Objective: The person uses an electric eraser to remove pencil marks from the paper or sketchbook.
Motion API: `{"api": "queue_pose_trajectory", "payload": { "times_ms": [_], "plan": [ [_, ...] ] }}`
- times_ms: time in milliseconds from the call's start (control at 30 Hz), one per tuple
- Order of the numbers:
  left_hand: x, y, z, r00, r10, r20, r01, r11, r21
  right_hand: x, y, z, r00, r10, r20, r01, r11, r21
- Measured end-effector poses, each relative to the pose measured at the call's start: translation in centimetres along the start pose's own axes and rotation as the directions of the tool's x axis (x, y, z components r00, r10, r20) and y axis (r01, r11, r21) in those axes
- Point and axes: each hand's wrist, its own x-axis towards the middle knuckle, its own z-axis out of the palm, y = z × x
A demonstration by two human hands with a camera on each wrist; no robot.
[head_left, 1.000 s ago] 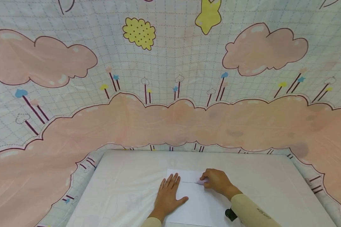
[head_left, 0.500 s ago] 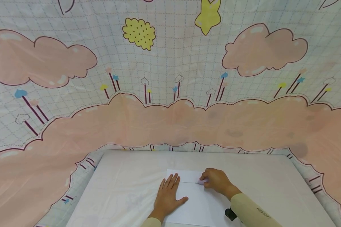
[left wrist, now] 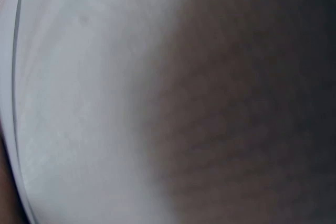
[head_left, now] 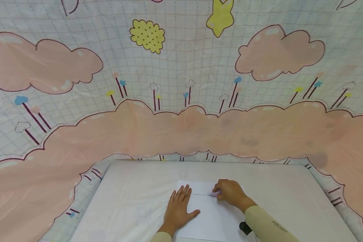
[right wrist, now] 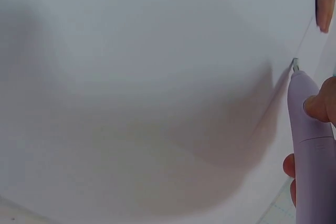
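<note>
A white sheet of paper lies on the white-covered table. My left hand rests flat on its left side, fingers straight and thumb spread. In my right hand I grip a fat lavender pen-shaped tool with a short metal tip. That tip meets the paper at the right end of a thin straight line across the upper part. In the right wrist view, fingers of the left hand show beyond the tip. The left wrist view is mostly blurred paper and dark shadow.
The table extends to both sides of the sheet. Behind it hangs a curtain printed with clouds and stars. A small black device sits at my right wrist.
</note>
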Motion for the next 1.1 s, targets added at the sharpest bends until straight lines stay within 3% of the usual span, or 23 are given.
{"api": "queue_pose_trajectory", "payload": {
  "times_ms": [133,567,1100],
  "plan": [
    [-0.1,0.0,-0.1,1.0,0.0,0.003,0.0,1.0,-0.008,-0.2,0.2,-0.3,1.0,0.023,0.016,-0.023,1.0,0.001],
    [0.2,0.0,0.3,1.0,-0.01,0.006,0.01,1.0,-0.011,0.5,-0.3,0.4,0.997,-0.068,-0.029,0.067,0.998,-0.012],
    [-0.1,-0.1,0.2,0.999,0.008,-0.033,-0.008,1.0,-0.008,0.2,-0.6,0.2,0.999,-0.039,-0.021,0.038,0.998,-0.046]
  ]
}}
